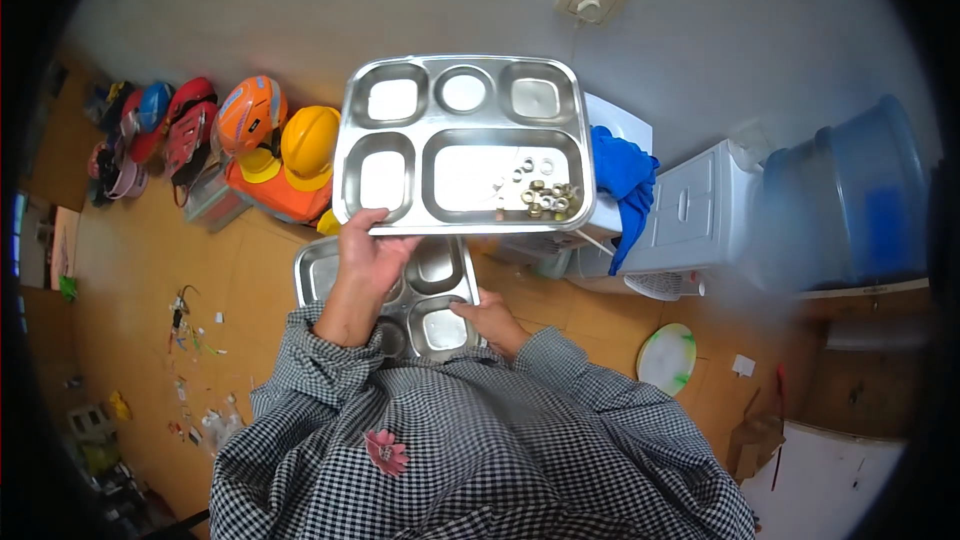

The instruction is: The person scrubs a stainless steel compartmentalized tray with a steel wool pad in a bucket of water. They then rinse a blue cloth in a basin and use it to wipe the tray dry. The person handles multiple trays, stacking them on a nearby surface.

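Observation:
My left hand (367, 251) grips the near edge of a stainless steel compartment tray (457, 124), its thumb over the rim by the lower left compartment. Several metal nuts (546, 199), some brass-coloured and some silvery, lie bunched at the right of its large compartment. No items show in its other compartments. Below it, closer to my body, is a second steel compartment tray (439, 326), partly covered by the upper tray, my left forearm and my shirt. My right hand (495, 319) holds this second tray by its right edge, thumb on top.
Hard hats and helmets (251, 116) line the wall on the left, beside an orange vest (289, 195). At right are a blue cloth (626, 172), a white drawer cabinet (686, 202) and a blue tub (847, 202). A round stool top (666, 358) and scattered small scraps (191, 337) are lower down.

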Action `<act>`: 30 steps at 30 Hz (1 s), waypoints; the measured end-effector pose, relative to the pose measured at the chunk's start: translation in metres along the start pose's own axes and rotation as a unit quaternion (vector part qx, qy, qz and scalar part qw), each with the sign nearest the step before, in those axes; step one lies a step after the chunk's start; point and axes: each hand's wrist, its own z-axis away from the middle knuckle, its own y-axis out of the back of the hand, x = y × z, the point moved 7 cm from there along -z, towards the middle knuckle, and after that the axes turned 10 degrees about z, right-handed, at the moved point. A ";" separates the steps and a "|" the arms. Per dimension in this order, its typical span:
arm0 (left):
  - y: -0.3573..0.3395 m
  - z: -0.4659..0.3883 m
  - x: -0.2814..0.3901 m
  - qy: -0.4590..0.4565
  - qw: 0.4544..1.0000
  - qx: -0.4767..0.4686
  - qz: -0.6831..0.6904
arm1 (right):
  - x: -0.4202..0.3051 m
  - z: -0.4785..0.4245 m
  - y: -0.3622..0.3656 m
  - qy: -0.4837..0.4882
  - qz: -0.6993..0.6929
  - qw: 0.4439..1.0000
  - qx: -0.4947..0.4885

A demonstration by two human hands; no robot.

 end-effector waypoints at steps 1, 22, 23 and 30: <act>0.001 0.004 0.012 -0.014 1.000 -0.012 -0.001 | 0.001 -0.003 0.001 0.013 -0.016 1.000 0.004; 0.159 0.116 0.257 -0.324 0.936 0.016 0.139 | -0.033 -0.036 0.029 0.023 -0.091 0.995 0.026; 0.163 0.116 0.265 -0.338 0.931 0.016 0.134 | -0.030 -0.038 0.030 0.014 -0.092 0.995 0.022; 0.185 0.119 0.280 -0.357 0.920 0.037 0.155 | -0.037 -0.055 0.021 0.014 -0.072 0.997 0.003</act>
